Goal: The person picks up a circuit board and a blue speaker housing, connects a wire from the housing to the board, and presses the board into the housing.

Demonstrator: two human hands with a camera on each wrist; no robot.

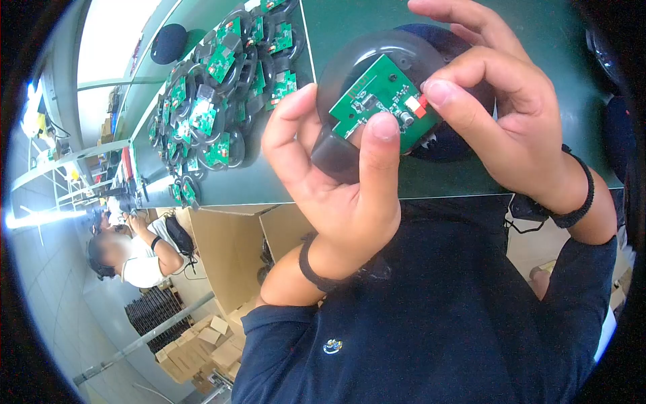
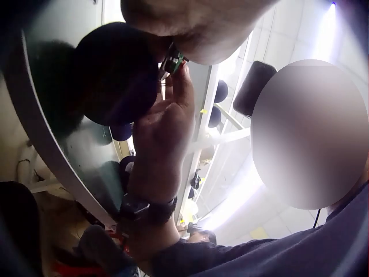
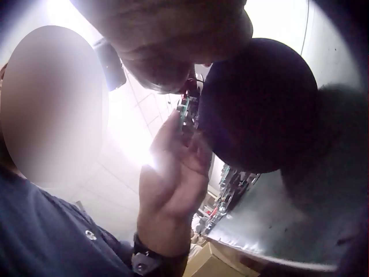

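Observation:
My left hand (image 1: 350,182) grips a round, smoky see-through plastic housing (image 1: 336,158), its thumb over the lower edge of a green circuit board (image 1: 377,84) fixed in it. At the board's right side, my right hand (image 1: 518,114) pinches a small red plug (image 1: 421,108) beside a white socket (image 1: 411,102). Directly behind the housing shows a dark blue round part (image 1: 464,50), partly covered by it. From the right wrist, a big dark disc (image 3: 259,109) fills the middle, with the board (image 3: 184,109) edge-on beside it.
Many similar housings with green boards (image 1: 222,64) lie heaped on the green table (image 1: 252,185) to the left. A dark round part (image 1: 169,44) sits beyond them. Below the table edge stands an open cardboard box (image 1: 229,249). Another person (image 1: 145,259) works further off at left.

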